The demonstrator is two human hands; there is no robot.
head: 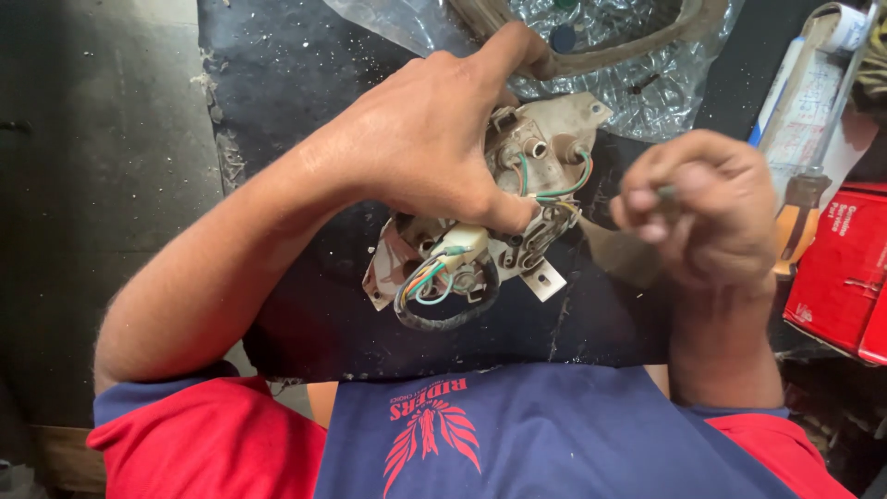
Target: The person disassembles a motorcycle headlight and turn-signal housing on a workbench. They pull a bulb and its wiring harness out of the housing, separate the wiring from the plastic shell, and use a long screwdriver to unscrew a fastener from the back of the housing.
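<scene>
Left hand (420, 139): clamped over the top of a dirty white plastic housing (545, 148), thumb pressed against its near side, forefinger stretched past its far edge; the fingers are closed around it.
Housing: held just above the middle of the dark table (296, 65), back side up, with round sockets and metal tabs showing.
Wires (434, 277): a black-sleeved bundle loops under the housing; green, orange and blue strands run into a pale connector (462, 238).
Right hand (707, 208): just beside the housing, fingers curled and pinched on a small dark piece, blurred, what it is cannot be told.
Step, as judged: working on the wiring or sockets at the housing's back; the next move would call for a steady hold and fine fingertip aim.
Plastic bag (647, 83): clear, crumpled, at the far edge, with a tan curved part and small dark bits inside.
Red box (845, 268): at the right edge, closed, contents hidden.
</scene>
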